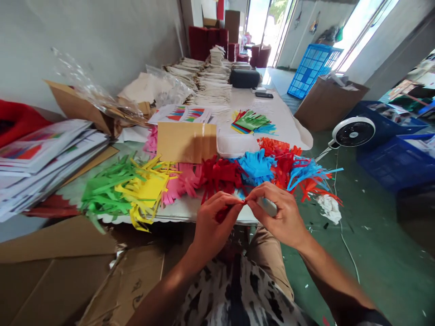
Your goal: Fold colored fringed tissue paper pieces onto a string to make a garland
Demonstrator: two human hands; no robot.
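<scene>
My left hand (pixel 212 222) is closed in a pinch, with a red paper piece (pixel 222 213) partly hidden under its fingers. Thumb and forefinger of my right hand (pixel 280 217) pinch the tip of the same red piece, so the fingertips of both hands nearly meet. Just beyond them on the table lie fringed paper bundles: dark red (pixel 222 174), light blue (pixel 257 166), pink (pixel 185 181), yellow (pixel 151 190) and green (pixel 108 185). Orange-red fringes (pixel 280 151) and more blue fringes (pixel 306 172) lie to the right.
Behind the bundles are a brown cardboard piece (pixel 186 141), a white plastic tray (pixel 236 146) and a flat multicoloured fringe stack (pixel 253 121). Printed packets (pixel 37 158) are piled at left. A fan (pixel 353 133) and blue crates (pixel 397 160) stand at right; a cardboard box (pixel 50 271) sits below left.
</scene>
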